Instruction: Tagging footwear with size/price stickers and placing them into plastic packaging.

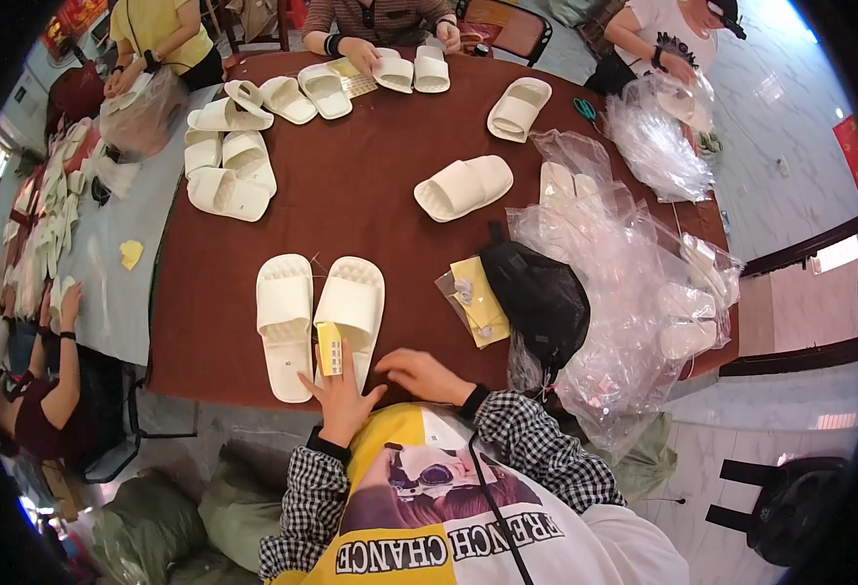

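Note:
In front of me a pair of white open-toed slippers lies on the brown tabletop, the left slipper (284,327) beside the right slipper (353,297), toes pointing away. My left hand (344,402) reaches over the heel end of the right slipper with its fingers spread. A yellow tag (329,348) with printing stands between the two slippers, against one of those fingers; whether it is gripped cannot be made out. Close to the table's near edge, my right hand (421,376) rests just right of the pair, fingers loosely extended and holding nothing.
Right of me lie yellow cards (478,300), a black pouch (536,300) and a heap of clear plastic bags (619,312). More slippers (463,188) sit farther off, with green scissors (585,109) at the far right. Co-workers stand or sit around the tables.

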Demonstrator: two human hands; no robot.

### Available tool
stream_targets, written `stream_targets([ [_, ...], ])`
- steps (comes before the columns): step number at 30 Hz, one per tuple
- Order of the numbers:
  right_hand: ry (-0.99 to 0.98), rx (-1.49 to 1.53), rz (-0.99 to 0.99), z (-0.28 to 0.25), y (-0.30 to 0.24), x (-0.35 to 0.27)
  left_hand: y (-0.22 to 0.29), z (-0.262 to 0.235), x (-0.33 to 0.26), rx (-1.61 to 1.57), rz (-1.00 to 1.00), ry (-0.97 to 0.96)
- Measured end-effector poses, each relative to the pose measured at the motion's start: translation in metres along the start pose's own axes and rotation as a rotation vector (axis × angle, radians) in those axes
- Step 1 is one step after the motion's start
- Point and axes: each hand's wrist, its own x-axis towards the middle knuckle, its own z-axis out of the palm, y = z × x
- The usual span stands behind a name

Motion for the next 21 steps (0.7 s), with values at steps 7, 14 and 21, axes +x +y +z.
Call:
stream_targets([
  [7,0.480,-0.147,0.116,-0.101,-0.006,0.052,-0.025,0.004,0.005,0.220,0.076,0.087],
  [14,0.701,-0.309,0.179,-0.204,0.070,0.115,-0.031,-0.003,0.004,0.221,0.072,0.111],
  [21,0.508,-0.561,0.223,-0.210,0.089,0.125,-0.063,-0.015,0.002,0.298,0.031,0.152],
])
